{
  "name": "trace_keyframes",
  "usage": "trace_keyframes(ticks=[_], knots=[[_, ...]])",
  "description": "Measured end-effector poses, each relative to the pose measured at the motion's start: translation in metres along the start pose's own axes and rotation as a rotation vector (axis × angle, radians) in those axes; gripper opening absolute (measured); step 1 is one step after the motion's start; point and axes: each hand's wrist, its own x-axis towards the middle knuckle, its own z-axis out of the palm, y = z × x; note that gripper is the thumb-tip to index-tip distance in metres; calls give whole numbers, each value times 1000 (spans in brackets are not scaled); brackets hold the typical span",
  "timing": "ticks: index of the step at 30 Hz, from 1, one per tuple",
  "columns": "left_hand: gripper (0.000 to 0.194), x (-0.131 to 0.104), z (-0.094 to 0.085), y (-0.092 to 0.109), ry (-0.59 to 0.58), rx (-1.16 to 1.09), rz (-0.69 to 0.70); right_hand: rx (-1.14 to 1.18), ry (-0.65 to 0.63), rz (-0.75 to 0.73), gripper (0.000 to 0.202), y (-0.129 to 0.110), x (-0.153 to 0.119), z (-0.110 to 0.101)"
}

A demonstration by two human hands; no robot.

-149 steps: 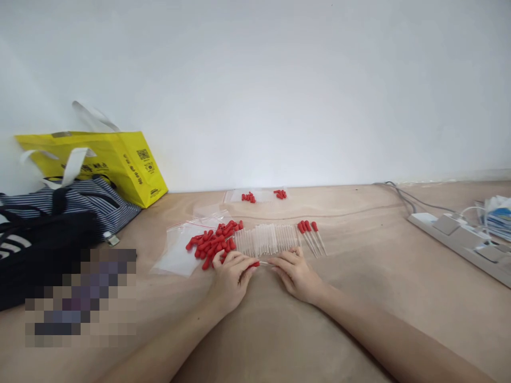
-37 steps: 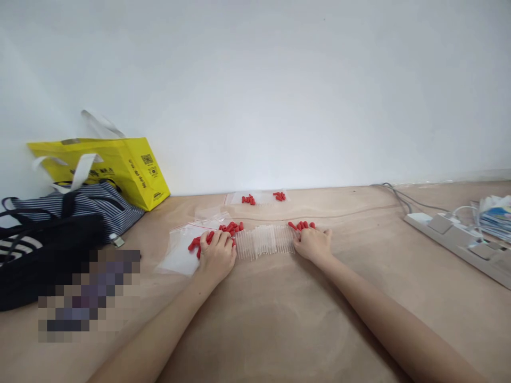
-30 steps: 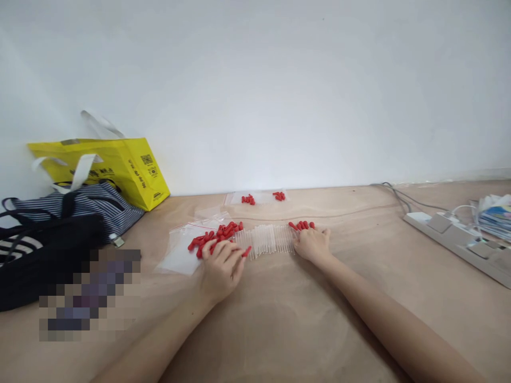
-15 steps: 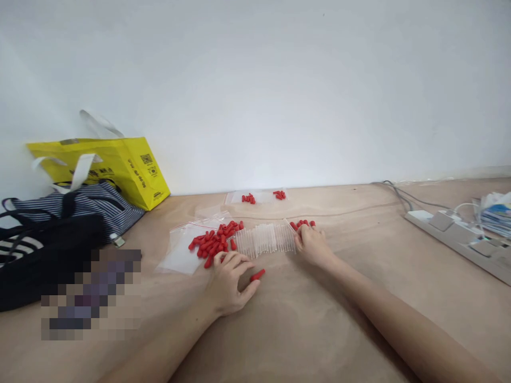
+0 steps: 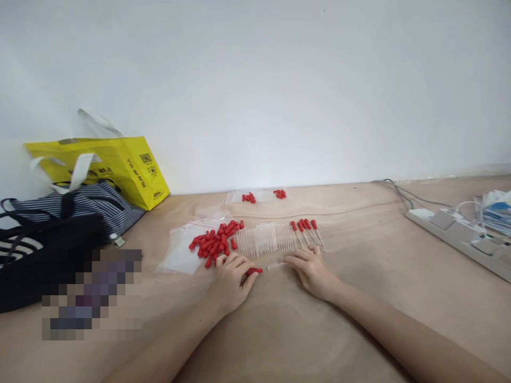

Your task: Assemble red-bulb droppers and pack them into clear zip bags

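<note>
My left hand (image 5: 232, 279) is closed on a red rubber dropper bulb (image 5: 254, 271), its narrow end pointing right. Facing it, my right hand (image 5: 313, 270) pinches a clear dropper tube (image 5: 276, 265), whose free end points at the bulb with a small gap between them. Beyond my hands lies a row of clear tubes (image 5: 265, 238) side by side. At the row's right end, several droppers (image 5: 306, 225) carry red bulbs. A heap of loose red bulbs (image 5: 213, 243) lies to the left, partly on a clear zip bag (image 5: 181, 250).
Near the wall lies another clear bag (image 5: 261, 197) with red bulbs and tubes. A yellow bag (image 5: 131, 170), a striped bag (image 5: 120, 210) and a black bag (image 5: 80, 244) stand at the left. A power strip (image 5: 459, 234) with cables is at the right.
My right hand has drawn a tube from the row toward me and turned it to point left. My left hand has closed on the red dropper bulb that lay beside its fingers.
</note>
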Motion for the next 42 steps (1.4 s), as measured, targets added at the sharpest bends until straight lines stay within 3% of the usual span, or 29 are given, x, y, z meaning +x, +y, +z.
trace_keyframes(ticks=[10, 15, 31, 37, 42], knots=[[9, 0, 3, -1, 45, -25, 2, 119, -101, 18, 14, -9, 6, -1], [18, 1, 5, -3, 81, 4, 0, 89, -44, 8, 23, -11, 7, 5], [14, 3, 3, 5, 116, -100, -23, 130, 4, 6, 30, -24, 8, 5], [16, 2, 7, 9, 164, -138, -21, 29, 103, -68, 27, -28, 9, 8], [15, 1, 5, 12, 140, -138, 22, -64, 140, -206, 38, -25, 11, 1]])
